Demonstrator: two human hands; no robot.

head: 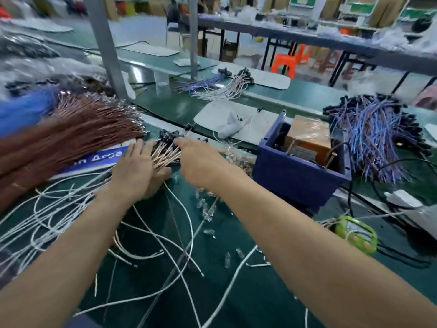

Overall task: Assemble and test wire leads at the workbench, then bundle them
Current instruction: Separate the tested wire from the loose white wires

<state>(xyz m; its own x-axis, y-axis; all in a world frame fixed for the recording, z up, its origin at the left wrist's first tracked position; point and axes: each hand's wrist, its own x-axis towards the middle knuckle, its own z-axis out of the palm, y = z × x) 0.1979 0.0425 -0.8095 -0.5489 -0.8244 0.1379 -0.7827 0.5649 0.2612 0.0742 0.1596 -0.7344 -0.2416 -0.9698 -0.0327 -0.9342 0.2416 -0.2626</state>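
A small bundle of pinkish-white wire leads (165,154) with black end caps (169,136) lies on the green bench mat (236,292), between my two hands. My left hand (136,168) rests against the bundle's left side with straight fingers, its thumb reaching under the wires. From the right, my right hand (201,160) stretches over the bundle, fingers extended toward the black caps. The picture is blurred, so no grip on the leads shows. Loose white wires (71,209) sprawl under my left forearm, and small clear connector housings (205,210) are scattered on the mat.
A big pile of brown wires (71,129) lies at the left over a blue sign (94,159). A dark blue bin (300,171) holding a brown box (309,136) stands right of my hands. Behind it is a heap of blue-purple leads (373,133). A green tester (357,235) sits near the right.
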